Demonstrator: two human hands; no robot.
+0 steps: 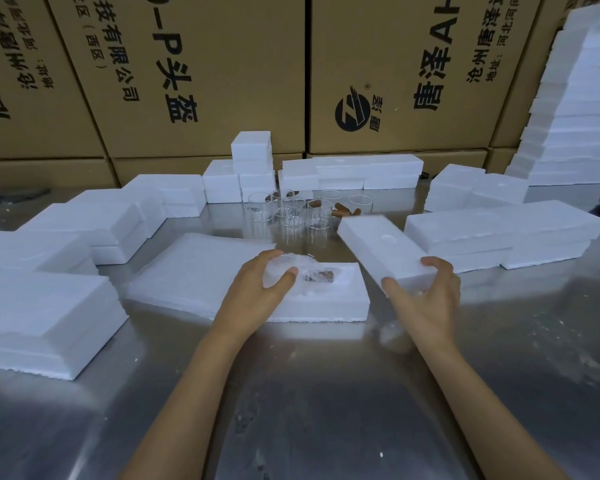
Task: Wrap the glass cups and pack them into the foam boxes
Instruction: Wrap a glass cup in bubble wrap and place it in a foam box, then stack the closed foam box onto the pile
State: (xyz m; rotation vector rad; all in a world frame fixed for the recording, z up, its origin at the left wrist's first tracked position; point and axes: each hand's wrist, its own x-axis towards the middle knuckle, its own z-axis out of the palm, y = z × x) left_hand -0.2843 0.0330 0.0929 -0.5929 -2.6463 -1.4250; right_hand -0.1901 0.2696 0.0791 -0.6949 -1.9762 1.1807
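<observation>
Head view: my left hand (269,284) presses the wrapped glass cup (293,271) into the open foam box (329,303); just right of that box, my right hand (426,292) grips the foam lid (381,251). Next, I reckon, square the lid over it.

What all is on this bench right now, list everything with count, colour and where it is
foam base: one, white, centre, open
wrapped cup: one, clear wrap, in the base
foam lid: one, white, tilted, right of base
bare glass cups: about seven, clear, behind base
corks: several, brown, among cups
closed foam boxes: many, white, around the bench
cartons: several, brown, behind
left hand: grip on wrapped cup
right hand: grip on lid
</observation>
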